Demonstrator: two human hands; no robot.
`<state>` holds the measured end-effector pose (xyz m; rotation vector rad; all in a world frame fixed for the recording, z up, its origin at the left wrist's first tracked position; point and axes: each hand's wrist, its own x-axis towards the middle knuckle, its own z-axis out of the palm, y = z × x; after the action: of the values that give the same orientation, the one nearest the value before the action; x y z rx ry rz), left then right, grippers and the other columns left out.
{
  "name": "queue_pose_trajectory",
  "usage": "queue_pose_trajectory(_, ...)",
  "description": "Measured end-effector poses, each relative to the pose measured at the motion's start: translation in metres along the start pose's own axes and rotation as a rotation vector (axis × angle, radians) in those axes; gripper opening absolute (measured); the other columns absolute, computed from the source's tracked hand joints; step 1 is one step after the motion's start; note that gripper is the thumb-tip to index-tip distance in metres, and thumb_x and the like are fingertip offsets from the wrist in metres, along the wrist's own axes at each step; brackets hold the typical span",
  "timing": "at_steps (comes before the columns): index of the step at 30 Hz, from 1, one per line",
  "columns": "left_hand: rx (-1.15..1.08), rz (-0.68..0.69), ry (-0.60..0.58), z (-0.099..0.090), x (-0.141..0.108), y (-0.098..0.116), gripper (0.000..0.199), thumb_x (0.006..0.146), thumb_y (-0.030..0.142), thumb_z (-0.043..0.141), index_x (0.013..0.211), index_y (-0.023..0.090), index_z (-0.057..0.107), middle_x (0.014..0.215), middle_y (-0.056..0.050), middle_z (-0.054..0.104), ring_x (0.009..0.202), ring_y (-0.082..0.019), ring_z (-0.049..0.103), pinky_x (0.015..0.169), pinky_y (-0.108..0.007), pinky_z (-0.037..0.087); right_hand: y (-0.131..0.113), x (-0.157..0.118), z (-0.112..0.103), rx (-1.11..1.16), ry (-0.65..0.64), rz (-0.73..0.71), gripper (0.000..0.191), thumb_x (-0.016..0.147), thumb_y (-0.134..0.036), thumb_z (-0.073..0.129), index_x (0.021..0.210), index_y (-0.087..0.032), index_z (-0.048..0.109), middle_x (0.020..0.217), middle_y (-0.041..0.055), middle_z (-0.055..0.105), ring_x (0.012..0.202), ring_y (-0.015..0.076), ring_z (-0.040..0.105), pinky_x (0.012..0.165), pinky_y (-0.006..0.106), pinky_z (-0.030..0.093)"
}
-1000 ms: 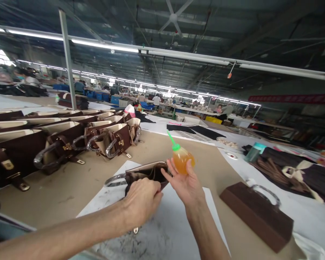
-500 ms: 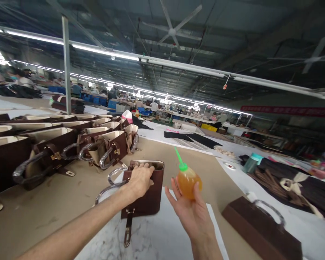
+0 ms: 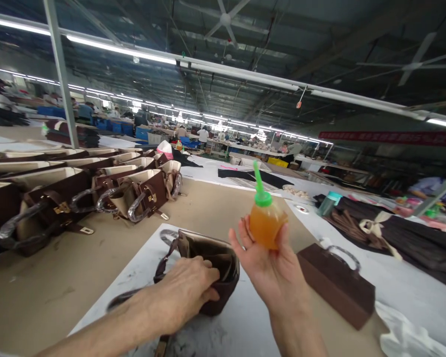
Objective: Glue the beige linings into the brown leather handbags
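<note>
In front of me a small dark brown handbag (image 3: 228, 292) rests on a white sheet (image 3: 134, 277), its open top showing a beige lining. My left hand (image 3: 193, 285) grips the near rim of that bag, fingers bent over into the opening. One of the bag's wrapped handles lies out to the left, partly behind my wrist. Raised to the right of the bag, my right hand (image 3: 273, 267) is closed round a squeeze bottle (image 3: 267, 225) of amber liquid. The bottle is upright, with a green nozzle pointing up.
Rows of brown handbags (image 3: 74, 186) with plastic-wrapped handles stand on the left. At right another brown bag (image 3: 338, 282) lies near crumpled white material (image 3: 412, 329). Beyond it are a teal-lidded container (image 3: 329, 203) and dark material (image 3: 412, 238). A metal post (image 3: 61, 74) rises at left.
The handbag has tilted and turned toward me, so more of its inside shows. My right hand has lifted the squeeze bottle higher, and the bottle stands straighter. The view has shifted.
</note>
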<state>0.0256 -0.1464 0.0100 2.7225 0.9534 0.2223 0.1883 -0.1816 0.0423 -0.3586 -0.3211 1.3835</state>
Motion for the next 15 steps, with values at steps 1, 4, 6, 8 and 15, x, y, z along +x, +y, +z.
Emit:
queue_pose_trajectory(1, -0.045, -0.016, -0.003, 0.002, -0.001, 0.002, 0.024, 0.08, 0.041, 0.053, 0.074, 0.02, 0.061, 0.077, -0.002, 0.065, 0.072, -0.021, 0.06, 0.056, -0.027, 0.034, 0.005, 0.002, -0.002, -0.008, -0.011, 0.01, 0.034, 0.074, -0.046, 0.069, 0.093, -0.018, 0.067, 0.095, 0.0066, 0.068, 0.098, 0.0213, 0.059, 0.093, 0.047, 0.043)
queue_pose_trajectory(4, -0.195, -0.07, -0.014, 0.003, 0.001, 0.001, 0.046, 0.078, 0.061, 0.045, 0.07, 0.02, 0.063, 0.066, -0.003, 0.062, 0.063, -0.019, 0.057, 0.052, -0.027, 0.032, 0.019, 0.008, -0.014, -0.028, 0.002, 0.027, 0.03, 0.075, -0.043, 0.069, 0.09, -0.017, 0.067, 0.095, 0.0067, 0.067, 0.1, 0.0217, 0.058, 0.096, 0.046, 0.041)
queue_pose_trajectory(6, -0.287, -0.083, -0.048, 0.0, 0.006, -0.003, 0.054, 0.08, 0.063, 0.037, 0.065, 0.018, 0.063, 0.058, -0.002, 0.058, 0.056, -0.017, 0.053, 0.049, -0.026, 0.03, 0.022, 0.014, -0.021, -0.028, 0.014, 0.026, 0.028, 0.077, -0.042, 0.068, 0.089, -0.017, 0.067, 0.094, 0.006, 0.067, 0.101, 0.0214, 0.057, 0.097, 0.048, 0.039)
queue_pose_trajectory(8, -0.37, -0.12, -0.116, -0.002, 0.013, -0.007, 0.051, 0.08, 0.058, 0.037, 0.063, 0.017, 0.063, 0.055, -0.001, 0.055, 0.05, -0.014, 0.048, 0.045, -0.025, 0.029, 0.021, 0.019, -0.025, -0.033, 0.015, 0.008, 0.027, 0.078, -0.044, 0.065, 0.089, -0.019, 0.067, 0.093, 0.0051, 0.068, 0.104, 0.0213, 0.056, 0.099, 0.051, 0.036)
queue_pose_trajectory(15, -0.141, -0.253, -0.126, -0.014, 0.028, -0.018, 0.018, 0.066, 0.021, 0.051, 0.068, 0.017, 0.069, 0.067, -0.007, 0.067, 0.065, -0.02, 0.061, 0.056, -0.025, 0.041, 0.019, 0.032, -0.028, -0.08, 0.024, -0.016, 0.025, 0.074, -0.042, 0.07, 0.088, -0.022, 0.066, 0.096, 0.0022, 0.068, 0.114, 0.0246, 0.05, 0.1, 0.056, 0.032)
